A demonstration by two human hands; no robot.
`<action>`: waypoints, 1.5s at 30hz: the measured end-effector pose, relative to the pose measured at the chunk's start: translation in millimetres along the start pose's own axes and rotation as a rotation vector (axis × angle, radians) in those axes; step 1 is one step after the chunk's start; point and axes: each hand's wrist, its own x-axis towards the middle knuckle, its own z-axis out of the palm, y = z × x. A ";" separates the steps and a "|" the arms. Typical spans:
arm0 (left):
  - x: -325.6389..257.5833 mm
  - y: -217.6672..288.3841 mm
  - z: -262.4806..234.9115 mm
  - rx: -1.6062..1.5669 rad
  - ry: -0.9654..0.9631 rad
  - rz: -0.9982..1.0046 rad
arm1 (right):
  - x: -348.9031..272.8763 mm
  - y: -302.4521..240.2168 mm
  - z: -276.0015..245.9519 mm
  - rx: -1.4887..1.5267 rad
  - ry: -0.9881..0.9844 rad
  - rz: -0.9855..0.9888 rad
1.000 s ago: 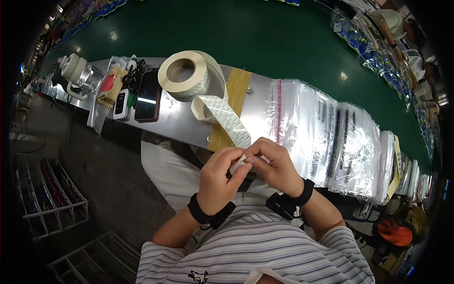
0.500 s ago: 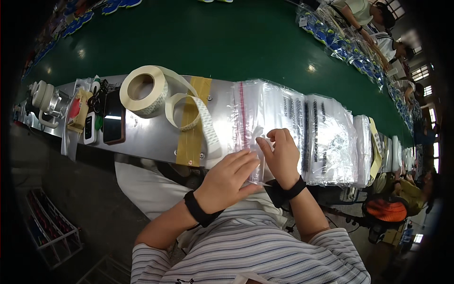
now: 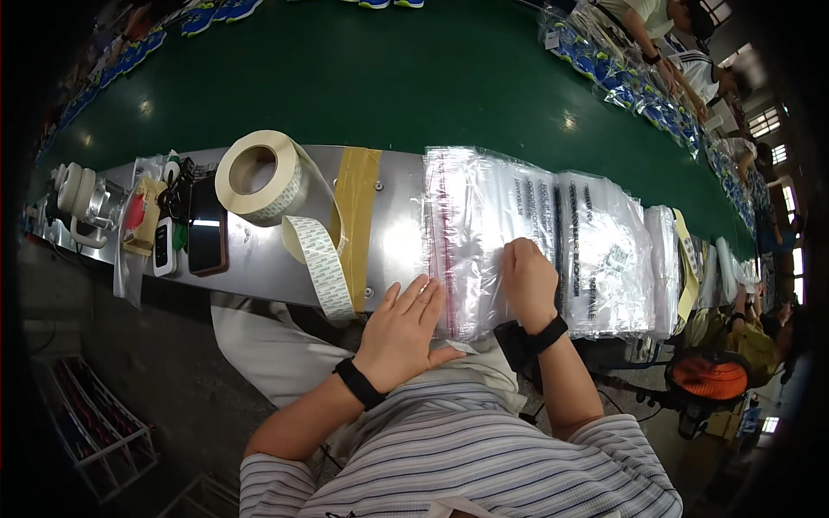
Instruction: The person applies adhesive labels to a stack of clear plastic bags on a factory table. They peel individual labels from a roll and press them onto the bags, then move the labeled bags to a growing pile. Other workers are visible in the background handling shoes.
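Observation:
A stack of clear plastic bags [image 3: 475, 224] with a red seal line lies on the metal work surface in front of me. Across its near left corner my left hand [image 3: 395, 335] rests with fingers stretched out and thumb apart. My right hand [image 3: 529, 283] is closed, its fingers curled against the bags' right part; what they pinch, if anything, is hidden. A small white slip [image 3: 461, 346] shows by my left thumb at the near edge. Left of the bags stands a roll of white label tape [image 3: 289, 197], its loose strip [image 3: 321, 272] hanging toward me.
More bag stacks [image 3: 607, 259] adjoin on the right. A phone [image 3: 207, 229], a small white device [image 3: 164, 246] and a metal tape dispenser [image 3: 97, 200] lie left. Beyond runs a green conveyor belt [image 3: 363, 82]; wrapped blue shoes [image 3: 617, 82] line its far side. An orange fan [image 3: 708, 377] stands right.
My left hand has slid left and flattened. My right hand has moved slightly right and its fingers have curled in. The loose tape strip has dropped toward me and left.

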 end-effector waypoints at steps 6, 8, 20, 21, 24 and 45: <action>40.6 -9.6 -43.1 -0.715 -0.109 -0.099 | -6.8 4.2 -21.2 0.401 -0.130 0.062; 77.1 -2.9 -32.1 -1.355 -0.142 -0.084 | -8.8 -7.8 -12.0 0.383 -0.144 -0.051; 137.6 -4.0 50.3 -1.355 -0.298 -0.591 | -8.0 22.5 -53.6 0.878 0.064 0.075; 140.0 -1.6 50.5 -1.371 -0.326 -0.663 | -7.7 18.0 -53.8 0.919 -0.033 0.032; 141.0 -4.3 43.6 -1.946 -0.388 -0.713 | -11.8 -0.2 -52.5 1.087 -0.282 0.023; -52.1 -47.6 -15.1 -0.471 0.565 -0.605 | -86.9 188.0 -128.1 -0.194 0.491 0.822</action>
